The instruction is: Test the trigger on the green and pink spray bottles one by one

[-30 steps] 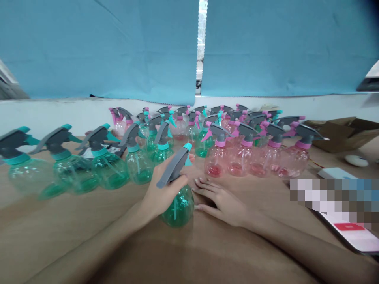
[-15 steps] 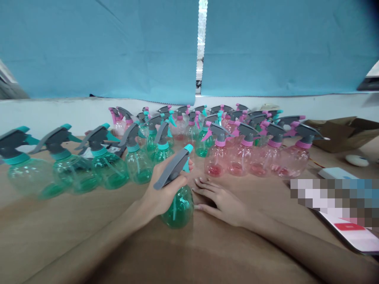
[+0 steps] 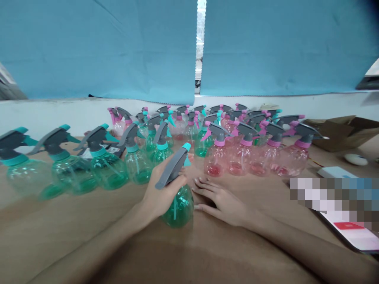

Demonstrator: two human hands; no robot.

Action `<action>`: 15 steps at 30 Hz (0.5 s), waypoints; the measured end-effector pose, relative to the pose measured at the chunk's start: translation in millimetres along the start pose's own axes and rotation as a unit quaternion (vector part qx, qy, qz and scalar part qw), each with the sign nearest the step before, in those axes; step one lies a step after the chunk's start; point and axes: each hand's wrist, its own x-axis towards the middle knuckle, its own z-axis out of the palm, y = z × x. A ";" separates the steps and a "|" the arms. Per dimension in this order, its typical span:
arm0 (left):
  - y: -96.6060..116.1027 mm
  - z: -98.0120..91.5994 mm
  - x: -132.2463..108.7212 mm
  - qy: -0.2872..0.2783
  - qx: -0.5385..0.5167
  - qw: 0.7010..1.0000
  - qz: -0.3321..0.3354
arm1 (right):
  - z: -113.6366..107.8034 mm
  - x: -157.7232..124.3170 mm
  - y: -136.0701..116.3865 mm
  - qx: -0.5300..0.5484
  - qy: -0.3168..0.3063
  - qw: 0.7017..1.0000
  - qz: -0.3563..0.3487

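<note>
My left hand [image 3: 162, 191] is wrapped round the neck of a green spray bottle [image 3: 179, 209] with a grey and turquoise trigger head. Some green liquid and a dip tube show through its clear wall. To its right, my right hand [image 3: 223, 201] lies on the table with fingers spread, its fingertips close to the bottle and holding nothing. A row of green spray bottles [image 3: 109, 169] stands beyond my left arm. Several pink spray bottles [image 3: 217, 159], with a little red liquid inside, stand in a row past my right hand.
More green and pink spray bottles [image 3: 180, 126] crowd the back of the wooden table [image 3: 225, 252]. At the right are an open cardboard box [image 3: 340, 136], a white computer mouse [image 3: 356, 159], a small white box [image 3: 336, 172] and a phone [image 3: 355, 236]. Blue curtains [image 3: 97, 51] hang behind.
Almost nothing differs. The grip on the green spray bottle and the resting right hand stay as they were; the whole view has shifted very slightly.
</note>
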 end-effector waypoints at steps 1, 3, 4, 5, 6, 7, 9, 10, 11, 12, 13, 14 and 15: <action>-0.4 0.4 -0.1 0.000 -0.005 1.000 -0.002 | 0.0 0.0 -0.2 0.003 0.003 1.000 0.000; -1.2 1.2 -0.3 -0.003 -0.017 1.000 0.003 | 0.0 0.0 -0.4 0.009 0.006 1.000 0.001; -1.6 1.4 -0.4 -0.005 -0.023 1.000 0.008 | 0.0 0.0 -0.3 0.009 0.005 1.000 0.001; -2.0 1.6 -0.4 -0.008 -0.029 0.999 0.012 | 0.1 0.1 -0.2 0.008 0.004 1.000 0.001; -2.5 1.7 -0.4 -0.010 -0.034 0.999 0.013 | 0.2 0.2 0.0 0.007 0.003 1.000 0.001; -3.0 1.8 -0.4 -0.009 -0.037 0.999 0.012 | 0.3 0.3 0.2 0.007 0.003 1.000 0.000; -3.7 1.9 -0.3 -0.007 -0.043 0.999 0.005 | 0.6 0.4 0.7 0.008 0.004 1.000 -0.002; -3.8 1.9 -0.3 -0.007 -0.045 0.999 0.001 | 0.7 0.4 0.8 0.009 0.004 1.000 -0.003; -3.7 2.0 -0.2 -0.008 -0.047 0.999 -0.002 | 0.7 0.4 0.9 0.008 0.004 1.000 -0.003; -3.3 2.0 0.0 -0.010 -0.047 0.999 -0.003 | 0.6 0.4 0.9 0.006 0.002 1.000 -0.003; -2.8 2.0 0.1 -0.011 -0.046 0.999 -0.003 | 0.4 0.5 0.7 0.004 0.001 1.000 -0.002; -2.0 2.1 0.4 -0.010 -0.043 0.999 -0.001 | 0.1 0.6 0.5 0.003 0.000 1.000 -0.002; -1.2 2.1 0.6 -0.008 -0.038 0.999 0.002 | -0.3 0.7 0.2 0.003 -0.002 1.000 -0.001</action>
